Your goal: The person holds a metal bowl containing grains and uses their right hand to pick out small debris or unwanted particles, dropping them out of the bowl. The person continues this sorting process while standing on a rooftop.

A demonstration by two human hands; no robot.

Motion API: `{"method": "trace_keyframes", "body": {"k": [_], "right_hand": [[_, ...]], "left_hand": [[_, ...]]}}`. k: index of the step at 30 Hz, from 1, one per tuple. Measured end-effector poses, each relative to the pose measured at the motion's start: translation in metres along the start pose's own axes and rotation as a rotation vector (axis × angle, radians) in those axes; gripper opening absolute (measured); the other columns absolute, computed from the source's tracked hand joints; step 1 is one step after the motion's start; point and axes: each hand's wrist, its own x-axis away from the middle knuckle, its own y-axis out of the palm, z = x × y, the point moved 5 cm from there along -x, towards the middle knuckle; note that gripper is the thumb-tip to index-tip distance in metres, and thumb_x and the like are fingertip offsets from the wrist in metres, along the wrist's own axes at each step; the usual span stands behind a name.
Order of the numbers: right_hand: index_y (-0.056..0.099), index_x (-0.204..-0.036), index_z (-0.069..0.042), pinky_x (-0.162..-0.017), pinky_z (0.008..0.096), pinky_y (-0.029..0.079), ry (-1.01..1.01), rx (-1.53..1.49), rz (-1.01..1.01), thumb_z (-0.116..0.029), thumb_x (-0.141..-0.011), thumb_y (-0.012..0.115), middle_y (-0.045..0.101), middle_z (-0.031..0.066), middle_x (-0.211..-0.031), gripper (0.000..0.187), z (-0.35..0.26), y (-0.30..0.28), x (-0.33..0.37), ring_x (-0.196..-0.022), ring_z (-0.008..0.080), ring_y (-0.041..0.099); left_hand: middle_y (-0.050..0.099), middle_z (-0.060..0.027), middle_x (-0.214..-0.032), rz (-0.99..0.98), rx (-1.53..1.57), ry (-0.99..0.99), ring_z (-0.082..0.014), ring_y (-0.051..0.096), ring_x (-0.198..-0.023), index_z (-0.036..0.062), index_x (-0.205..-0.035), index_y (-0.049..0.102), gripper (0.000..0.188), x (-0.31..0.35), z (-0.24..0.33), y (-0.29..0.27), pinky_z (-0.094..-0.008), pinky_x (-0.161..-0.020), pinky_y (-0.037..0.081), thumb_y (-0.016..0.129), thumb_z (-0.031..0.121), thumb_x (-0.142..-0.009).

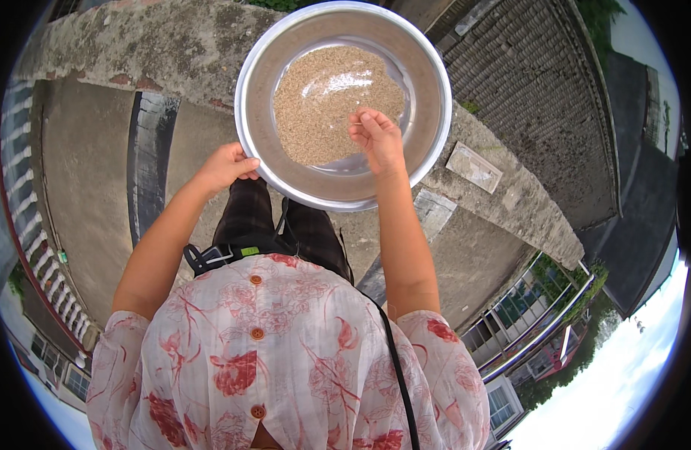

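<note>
Round metal basin (428, 75) rests on concrete wall top (173, 45). Left hand (227, 166) grips basin's near-left rim. Right hand (377, 139), fingers pinched closed, sits inside basin over the brown grain (323, 97).

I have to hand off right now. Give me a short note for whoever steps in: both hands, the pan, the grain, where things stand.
Left hand: grips the lower-left rim of the round metal pan, which sits on the concrete wall.
Right hand: over the grain, fingertips pinched together; whether they hold anything is too small to tell.
Grain: a light-brown layer across the pan's middle; bare metal shows around it.
Done: grain spread in the pan.
Left: apparently picking through it; how far along cannot be judged.
</note>
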Motion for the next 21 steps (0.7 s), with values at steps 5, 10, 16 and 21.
{"method": "trace_keyframes", "body": {"k": [5, 10, 16, 21], "right_hand": [[0.065, -0.083, -0.006, -0.068, 0.0357, 0.049, -0.505, 1.05, 0.403, -0.009, -0.077, 0.062, 0.064, 0.0105, -0.085, 0.008, -0.003, -0.018, -0.008, -0.077, 0.0247, 0.062], [0.067, -0.084, -0.011, -0.069, 0.0385, 0.048, -0.423, 1.01, 0.439, -0.01, -0.076, 0.062, 0.063, 0.0088, -0.087, 0.01, 0.003, -0.014, -0.038, -0.08, 0.0267, 0.061], [0.067, -0.088, -0.016, -0.069, 0.0398, 0.049, -0.436, 1.171, 0.471, -0.01, -0.078, 0.059, 0.061, 0.0064, -0.093, 0.014, -0.001, -0.002, -0.05, -0.082, 0.0269, 0.061], [0.067, -0.089, -0.017, -0.072, 0.0388, 0.049, -0.39, 1.25, 0.384, -0.009, -0.076, 0.06, 0.06, 0.0045, -0.099, 0.016, 0.003, 0.001, -0.053, -0.083, 0.0257, 0.061]], "left_hand": [[0.065, -0.0047, -0.091, -0.01, 0.0, -0.003, -0.0123, 0.061, -0.078, 0.0051, -0.105, 0.059, 0.026, -0.001, -0.002, 0.0, -0.0268, -0.072, 0.049, 0.062, 0.022, -0.086], [0.065, -0.0047, -0.091, -0.023, 0.012, 0.022, -0.0122, 0.061, -0.078, 0.0052, -0.104, 0.059, 0.025, -0.002, 0.0, 0.0, -0.0272, -0.073, 0.049, 0.061, 0.022, -0.086], [0.065, -0.0046, -0.092, -0.02, 0.011, 0.01, -0.0121, 0.061, -0.078, 0.0053, -0.104, 0.059, 0.025, -0.003, -0.003, -0.001, -0.027, -0.073, 0.05, 0.061, 0.023, -0.086], [0.065, -0.004, -0.091, -0.034, 0.012, 0.015, -0.0118, 0.061, -0.078, 0.0059, -0.104, 0.059, 0.025, -0.003, -0.004, -0.001, -0.0265, -0.073, 0.049, 0.062, 0.024, -0.086]]}}
